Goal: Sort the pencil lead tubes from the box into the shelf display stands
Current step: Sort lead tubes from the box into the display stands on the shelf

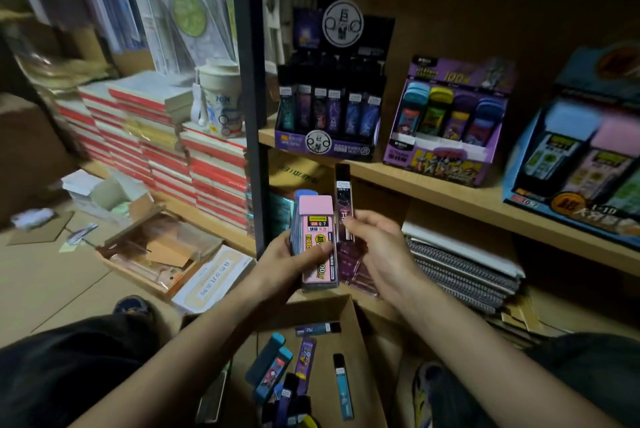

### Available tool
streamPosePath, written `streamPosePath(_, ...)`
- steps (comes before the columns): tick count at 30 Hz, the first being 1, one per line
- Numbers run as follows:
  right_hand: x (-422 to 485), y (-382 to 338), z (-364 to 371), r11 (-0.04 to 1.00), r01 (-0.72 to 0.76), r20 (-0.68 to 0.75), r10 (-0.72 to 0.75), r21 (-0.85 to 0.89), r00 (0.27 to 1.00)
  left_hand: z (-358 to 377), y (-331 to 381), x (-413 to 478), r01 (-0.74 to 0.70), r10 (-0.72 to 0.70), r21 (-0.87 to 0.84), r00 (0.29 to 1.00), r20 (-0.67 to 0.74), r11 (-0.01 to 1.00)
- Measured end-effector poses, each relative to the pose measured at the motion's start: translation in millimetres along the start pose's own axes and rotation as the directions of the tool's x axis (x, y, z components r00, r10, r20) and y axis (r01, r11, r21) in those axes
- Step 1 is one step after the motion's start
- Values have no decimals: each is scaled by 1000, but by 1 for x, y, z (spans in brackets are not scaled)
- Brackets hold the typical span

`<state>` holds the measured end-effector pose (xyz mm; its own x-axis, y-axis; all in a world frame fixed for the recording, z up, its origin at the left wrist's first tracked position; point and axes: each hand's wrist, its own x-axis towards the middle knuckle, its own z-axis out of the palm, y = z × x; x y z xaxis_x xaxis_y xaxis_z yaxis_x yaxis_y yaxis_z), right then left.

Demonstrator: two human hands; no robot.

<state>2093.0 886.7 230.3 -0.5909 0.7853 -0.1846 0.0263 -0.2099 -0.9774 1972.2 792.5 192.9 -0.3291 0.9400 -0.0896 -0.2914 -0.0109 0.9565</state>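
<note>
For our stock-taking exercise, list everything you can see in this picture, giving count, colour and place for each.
Black display stand: one, black, shelf, left.
Purple display stand: one, purple, shelf, middle.
Blue display stand: one, blue, shelf, right.
Cardboard box: one, brown, bottom centre.
Loose tubes: several, blue, purple, black, inside the box.
Pink tube: one, pink, front of a held stack.
Slim tube: one, dark, held upright.
Books: many, red-edged, stacked left.
Cup: one, white, on the books.
Spiral notebooks: several, grey, below the shelf.
Left hand: grips the stack.
Right hand: pinches the slim tube.
</note>
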Motion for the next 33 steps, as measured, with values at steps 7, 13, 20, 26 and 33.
streamPosePath(7, 34, -68, 4, 977, 211, -34, -211, -3, 977, -19, 49, 30, -57, 57, 55, 998, -4, 997)
streamPosePath(13, 79, -110, 17, 949, 314, -60, -312, 28, 948, -38, 75, 41, -85, 87, 39, 995, -43, 996)
streamPosePath(20, 129, -122, 45, 792, 504, -59, -554, -344, 830, -64, 85, 57, -105, 105, 4, 985, -139, 994)
streamPosePath(26, 144, -111, 55, 656, 505, 6, -607, -561, 795, -83, 81, 57, -83, 80, -7, 981, -178, 997)
streamPosePath(33, 141, -116, 58, 489, 483, 149, -574, -726, 805, -80, 80, 55, -118, 106, -47, 975, -196, 992)
